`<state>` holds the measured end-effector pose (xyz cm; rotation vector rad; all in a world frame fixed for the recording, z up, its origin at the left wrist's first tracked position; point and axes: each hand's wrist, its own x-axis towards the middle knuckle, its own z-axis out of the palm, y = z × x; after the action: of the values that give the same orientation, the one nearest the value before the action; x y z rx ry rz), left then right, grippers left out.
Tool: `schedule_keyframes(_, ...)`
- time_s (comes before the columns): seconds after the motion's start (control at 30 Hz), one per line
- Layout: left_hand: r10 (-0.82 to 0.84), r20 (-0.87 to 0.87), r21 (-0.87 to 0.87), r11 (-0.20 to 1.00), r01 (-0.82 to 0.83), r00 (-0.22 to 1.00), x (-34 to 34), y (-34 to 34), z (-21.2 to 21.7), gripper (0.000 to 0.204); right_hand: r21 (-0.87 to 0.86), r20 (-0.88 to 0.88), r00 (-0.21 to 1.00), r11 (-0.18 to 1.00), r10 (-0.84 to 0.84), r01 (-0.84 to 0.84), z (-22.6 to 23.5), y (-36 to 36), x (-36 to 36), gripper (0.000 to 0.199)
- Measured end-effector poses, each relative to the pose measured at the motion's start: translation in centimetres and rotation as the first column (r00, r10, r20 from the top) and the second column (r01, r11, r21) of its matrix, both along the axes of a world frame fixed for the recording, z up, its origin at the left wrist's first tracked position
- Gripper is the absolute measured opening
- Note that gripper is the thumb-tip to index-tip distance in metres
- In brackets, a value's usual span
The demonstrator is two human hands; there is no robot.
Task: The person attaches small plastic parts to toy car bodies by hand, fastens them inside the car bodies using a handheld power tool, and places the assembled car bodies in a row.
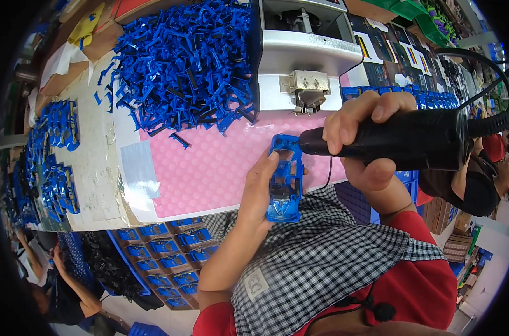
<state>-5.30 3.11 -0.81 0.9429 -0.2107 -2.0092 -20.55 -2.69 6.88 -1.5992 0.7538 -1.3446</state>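
A blue toy car body with clear windows is held end-up over the front edge of the pink mat. My left hand is closed around it, thumb along its left side and fingertips showing at its right. In my right hand is a black corded electric screwdriver, lying nearly level with its fingers wrapped round it. The narrow nose points left, at the upper right corner of the car body. Whether its tip touches the plastic, I cannot tell. A thin dark wire hangs below the nose.
Behind my hands lies a heap of small blue plastic parts. A grey metal machine stands at the back on the pink bubble-textured mat. Blue car bodies fill trays below the table's left front. A black cable loops at right. Other people work nearby.
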Motion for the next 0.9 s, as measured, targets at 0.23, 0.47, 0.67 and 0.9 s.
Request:
schedule_keyframes(0.23,-0.005,-0.018,0.008,1.000,0.005,1.000,0.0,-0.1,0.3,0.038,0.042,0.091,0.996,0.999,-0.016,0.012,-0.2,-0.4,0.6,0.052)
schedule_keyframes(0.47,0.008,-0.020,0.039,0.999,-0.007,1.000,-0.2,-0.1,0.2,0.038,0.031,0.114,0.993,0.999,0.024,-0.027,-0.8,-0.5,-0.2,0.051)
schedule_keyframes(0.67,-0.011,-0.024,0.036,0.999,0.012,1.000,0.0,-0.1,0.2,0.039,0.085,0.098,0.994,0.996,-0.039,0.031,0.1,0.4,0.0,0.056)
schedule_keyframes(0.9,-0.012,0.013,0.043,0.999,0.011,1.000,-0.1,0.0,0.3,0.040,-0.196,0.466,0.884,0.979,0.049,0.048,2.3,-2.3,-1.3,0.056)
